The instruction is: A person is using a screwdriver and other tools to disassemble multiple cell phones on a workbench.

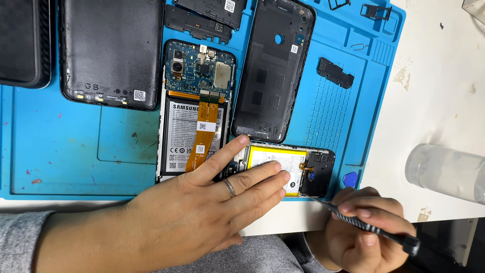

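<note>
My left hand [202, 207] lies flat with its fingers spread on a small opened phone [316, 167] that has a yellow battery [283, 156], pinning it to the blue work mat [55, 146]. A ring sits on one finger. My right hand [366, 227] grips a slim black screwdriver [374, 227], whose tip points at the phone's lower right edge. A second opened phone [197, 101] with a white battery and an orange flex cable lies just above my left fingers.
A black back cover [275, 65] lies right of the second phone, and a larger dark cover [108, 50] sits at the upper left. Small black plastic parts [334, 72], a blue pick [350, 178] and a clear plastic cup [444, 172] lie to the right.
</note>
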